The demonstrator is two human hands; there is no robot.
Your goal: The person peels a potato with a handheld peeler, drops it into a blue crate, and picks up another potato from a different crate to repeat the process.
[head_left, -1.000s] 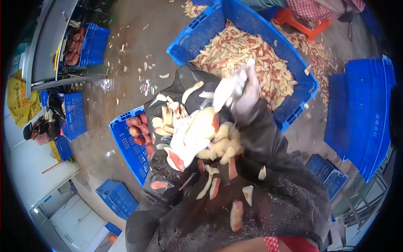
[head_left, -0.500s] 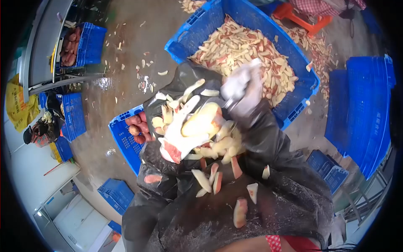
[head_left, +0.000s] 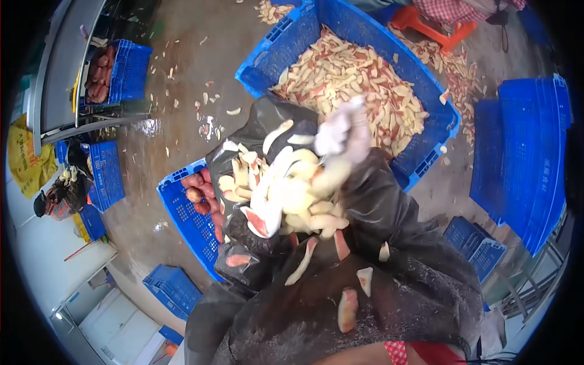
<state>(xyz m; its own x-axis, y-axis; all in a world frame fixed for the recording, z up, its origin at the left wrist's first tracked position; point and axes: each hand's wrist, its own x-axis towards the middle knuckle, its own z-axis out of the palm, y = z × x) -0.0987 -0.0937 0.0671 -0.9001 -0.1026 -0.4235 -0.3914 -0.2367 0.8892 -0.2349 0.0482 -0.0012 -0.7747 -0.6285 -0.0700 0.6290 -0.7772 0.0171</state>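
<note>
My left hand (head_left: 267,198), in a white glove, holds a peeled, pale yellow potato (head_left: 295,191) over my lap. My right hand (head_left: 345,131), also gloved in white, is closed just above and to the right of it, blurred by motion. Whatever tool it grips cannot be made out. A pale strip of peel (head_left: 331,176) is smeared below that hand. Thick peelings (head_left: 325,222) pile up around the potato on my dark plastic apron (head_left: 316,298), and several red-skinned pieces lie scattered lower down.
A big blue crate (head_left: 450,121) full of peelings stands ahead. At left, another blue crate (head_left: 182,213) holds red potatoes (head_left: 204,191). Stacked blue crates (head_left: 523,164) stand right. Peelings litter the wet floor (head_left: 188,73). An orange stool (head_left: 435,33) and a person's checked clothing are at the top.
My right hand has shifted slightly left and down, with a pale strip now below it. My left hand and the potato have turned a little. One peeling on the apron has moved.
</note>
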